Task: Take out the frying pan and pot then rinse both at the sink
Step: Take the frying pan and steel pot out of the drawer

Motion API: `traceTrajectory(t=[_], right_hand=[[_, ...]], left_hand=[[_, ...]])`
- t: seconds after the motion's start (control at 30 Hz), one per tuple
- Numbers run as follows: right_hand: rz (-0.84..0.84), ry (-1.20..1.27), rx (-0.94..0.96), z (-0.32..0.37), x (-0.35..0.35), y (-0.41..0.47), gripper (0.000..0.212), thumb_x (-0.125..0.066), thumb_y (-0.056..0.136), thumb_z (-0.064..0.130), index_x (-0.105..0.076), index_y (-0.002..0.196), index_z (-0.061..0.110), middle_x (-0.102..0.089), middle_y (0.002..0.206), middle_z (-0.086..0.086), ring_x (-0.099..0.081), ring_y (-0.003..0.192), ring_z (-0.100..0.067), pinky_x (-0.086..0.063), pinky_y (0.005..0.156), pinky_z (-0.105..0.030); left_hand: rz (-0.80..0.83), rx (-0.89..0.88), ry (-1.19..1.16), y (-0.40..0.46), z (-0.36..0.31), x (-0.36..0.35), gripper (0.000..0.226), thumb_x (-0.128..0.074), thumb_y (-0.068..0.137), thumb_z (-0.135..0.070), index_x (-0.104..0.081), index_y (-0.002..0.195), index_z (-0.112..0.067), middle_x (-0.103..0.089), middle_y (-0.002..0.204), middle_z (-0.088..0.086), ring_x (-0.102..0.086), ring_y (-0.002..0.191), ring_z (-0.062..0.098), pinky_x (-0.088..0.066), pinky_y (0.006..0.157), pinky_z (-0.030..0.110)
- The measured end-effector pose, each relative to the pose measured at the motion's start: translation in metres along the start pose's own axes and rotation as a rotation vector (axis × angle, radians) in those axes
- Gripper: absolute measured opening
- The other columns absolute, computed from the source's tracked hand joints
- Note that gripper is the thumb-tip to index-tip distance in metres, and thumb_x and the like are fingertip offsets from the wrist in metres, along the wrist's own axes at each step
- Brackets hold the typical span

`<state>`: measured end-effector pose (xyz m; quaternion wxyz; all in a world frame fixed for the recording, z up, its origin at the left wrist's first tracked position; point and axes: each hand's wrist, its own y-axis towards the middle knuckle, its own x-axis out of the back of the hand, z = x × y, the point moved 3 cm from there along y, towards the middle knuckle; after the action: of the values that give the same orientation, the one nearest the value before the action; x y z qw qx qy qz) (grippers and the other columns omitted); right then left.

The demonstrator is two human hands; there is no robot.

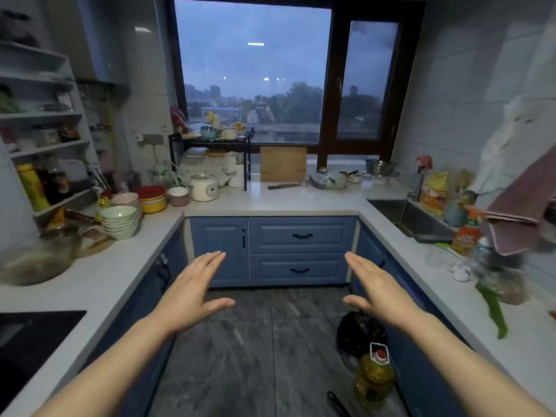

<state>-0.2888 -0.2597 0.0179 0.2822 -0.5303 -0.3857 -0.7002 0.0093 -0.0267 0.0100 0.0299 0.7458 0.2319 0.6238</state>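
My left hand [192,291] and my right hand [377,291] are held out in front of me over the floor, palms facing each other, fingers spread, holding nothing. The steel sink [391,210] is set in the right counter, with its tap [418,183] behind it. Blue cabinet doors and drawers [301,236] run under the counters, all closed. A black handle [338,404] lies on the floor at the bottom edge; what it belongs to is cut off. No frying pan or pot is plainly visible.
Stacked bowls [120,221] and a glass bowl [36,260] crowd the left counter; a black hob [27,344] sits nearer. An oil bottle [374,377] and black bag [359,332] stand on the floor at right. Detergent bottle [466,233], towel [517,206], green pepper [493,308] lie by the sink.
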Motion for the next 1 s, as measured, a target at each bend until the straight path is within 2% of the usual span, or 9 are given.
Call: traceTrajectory(t=[0.13, 0.43, 0.53, 0.7, 0.9, 1.0], right_hand=[[0.01, 0.021, -0.012, -0.01, -0.025, 0.051, 0.093, -0.067, 0.089, 0.047, -0.01, 0.159, 0.022, -0.012, 0.165, 0.005, -0.015, 0.151, -0.012, -0.019, 0.123, -0.032], [-0.021, 0.017, -0.072, -0.036, -0.061, 0.193, 0.095, -0.066, 0.087, 0.05, -0.009, 0.159, 0.022, -0.013, 0.165, 0.004, -0.015, 0.151, -0.011, -0.017, 0.123, -0.029], [-0.022, 0.027, -0.084, -0.048, -0.073, 0.235, 0.095, -0.066, 0.087, 0.051, -0.01, 0.158, 0.021, -0.013, 0.165, 0.004, -0.015, 0.151, -0.012, -0.018, 0.124, -0.031], [0.001, 0.04, -0.081, -0.069, -0.094, 0.297, 0.094, -0.065, 0.089, 0.05, -0.009, 0.159, 0.022, -0.01, 0.165, 0.005, -0.013, 0.151, -0.012, -0.017, 0.124, -0.032], [0.011, 0.057, -0.086, -0.123, -0.116, 0.378, 0.093, -0.064, 0.09, 0.049, -0.006, 0.158, 0.024, -0.007, 0.165, 0.006, -0.01, 0.151, -0.011, -0.014, 0.124, -0.029], [0.027, 0.056, -0.086, -0.162, -0.125, 0.426, 0.093, -0.062, 0.091, 0.049, -0.004, 0.158, 0.023, -0.004, 0.166, 0.005, -0.008, 0.152, -0.011, -0.012, 0.124, -0.029]], left_hand=[[0.018, -0.02, -0.023, 0.05, 0.029, -0.022, 0.103, -0.046, 0.072, -0.08, -0.007, 0.153, -0.03, -0.014, 0.159, -0.008, -0.013, 0.146, 0.011, -0.021, 0.119, 0.035], [0.029, -0.05, -0.068, 0.189, 0.121, -0.05, 0.103, -0.047, 0.072, -0.079, -0.007, 0.153, -0.029, -0.01, 0.16, -0.01, -0.009, 0.146, 0.009, -0.015, 0.119, 0.031], [0.036, -0.063, -0.081, 0.231, 0.14, -0.059, 0.101, -0.053, 0.075, -0.074, -0.008, 0.153, -0.028, -0.012, 0.159, -0.009, -0.01, 0.146, 0.01, -0.016, 0.118, 0.031], [0.073, -0.1, -0.093, 0.298, 0.16, -0.085, 0.101, -0.052, 0.076, -0.075, -0.006, 0.153, -0.029, -0.01, 0.16, -0.009, -0.009, 0.146, 0.01, -0.016, 0.12, 0.033], [0.071, -0.118, -0.09, 0.389, 0.181, -0.125, 0.101, -0.052, 0.076, -0.075, -0.005, 0.153, -0.029, -0.01, 0.16, -0.009, -0.009, 0.146, 0.011, -0.015, 0.12, 0.032], [0.042, -0.12, -0.085, 0.443, 0.189, -0.147, 0.102, -0.052, 0.076, -0.076, -0.006, 0.153, -0.029, -0.014, 0.158, -0.009, -0.013, 0.145, 0.01, -0.014, 0.118, 0.027]])
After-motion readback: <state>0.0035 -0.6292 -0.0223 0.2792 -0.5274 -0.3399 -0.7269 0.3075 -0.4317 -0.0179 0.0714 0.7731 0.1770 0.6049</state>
